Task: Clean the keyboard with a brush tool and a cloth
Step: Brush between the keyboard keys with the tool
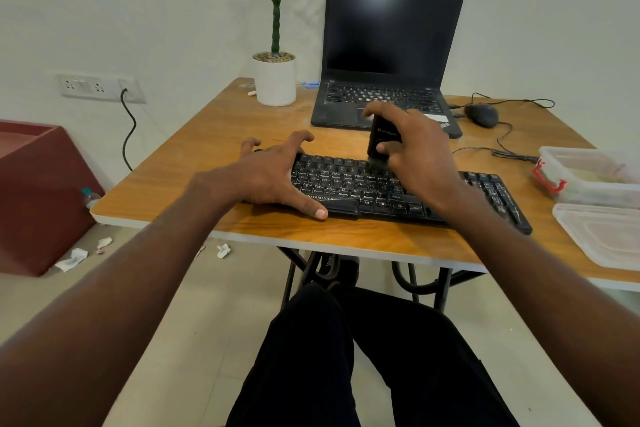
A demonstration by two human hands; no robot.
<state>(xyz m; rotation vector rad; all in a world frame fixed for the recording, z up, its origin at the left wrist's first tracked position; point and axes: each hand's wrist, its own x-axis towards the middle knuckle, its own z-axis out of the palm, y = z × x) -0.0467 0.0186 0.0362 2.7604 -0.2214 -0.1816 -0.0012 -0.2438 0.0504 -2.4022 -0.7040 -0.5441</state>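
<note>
I see black keyboard (pixel 398 191) lying near front edge of wooden table (pixel 214 135). My left hand (pixel 273 173) rests on keyboard's 9 o'clock end, fingers spread wide, thumb along front edge. My right hand (pixel 415 152) grips black brush tool (pixel 382 139) upright, fingers wrapped round it, bristles touching top key rows. Open laptop (pixel 388 59) at 12 o'clock from keyboard, mouse (pixel 481 114) at 1 o'clock.
</note>
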